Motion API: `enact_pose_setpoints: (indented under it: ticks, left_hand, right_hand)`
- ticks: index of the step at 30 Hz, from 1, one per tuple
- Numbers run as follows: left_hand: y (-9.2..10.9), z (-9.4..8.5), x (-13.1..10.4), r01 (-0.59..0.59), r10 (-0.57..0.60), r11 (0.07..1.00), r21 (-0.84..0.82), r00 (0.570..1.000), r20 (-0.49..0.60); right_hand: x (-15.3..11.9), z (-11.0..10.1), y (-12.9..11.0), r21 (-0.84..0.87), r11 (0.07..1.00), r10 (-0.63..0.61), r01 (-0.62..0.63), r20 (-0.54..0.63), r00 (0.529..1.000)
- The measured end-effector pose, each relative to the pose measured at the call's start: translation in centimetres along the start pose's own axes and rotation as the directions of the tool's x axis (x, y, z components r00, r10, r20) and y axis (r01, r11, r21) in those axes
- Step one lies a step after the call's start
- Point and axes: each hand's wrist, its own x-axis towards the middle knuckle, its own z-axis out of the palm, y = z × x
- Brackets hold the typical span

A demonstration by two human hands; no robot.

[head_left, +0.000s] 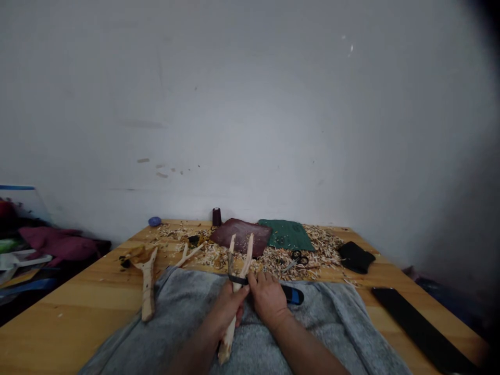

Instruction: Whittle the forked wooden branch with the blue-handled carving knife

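Pale, peeled forked wooden branch (229,336) tilts over the grey fleece cloth (326,325), left hand (229,301) clamped round its stem, right hand (269,297) closed on a black-and-blue-handled tool (295,296); snagging grain might jerk that edge into the left hand.

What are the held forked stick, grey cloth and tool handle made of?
Forked stick: wood, apparently unfinished; pale, uneven surface. Grey cloth: probably plush fleece; soft, mottled nap. Tool handle: maybe plastic or rubber, finish unclear; black-and-blue sections.
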Motion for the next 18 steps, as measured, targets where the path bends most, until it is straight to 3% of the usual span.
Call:
enact_pose_setpoints:
  ticks: [6,18]
  left_hand:
    - [0.4,0.6,-0.6,-0.02,0.02,1.0,0.012,0.999,-0.045]
    - [0.2,0.0,-0.3,0.024,-0.018,0.978,-0.206,0.999,0.036]
  right_hand:
    - [0.2,0.5,1.0,-0.002,0.998,0.067,-0.067,-0.064,0.996]
    - [-0.5,0.1,0.3,0.052,0.998,-0.044,0.047,-0.055,0.998]
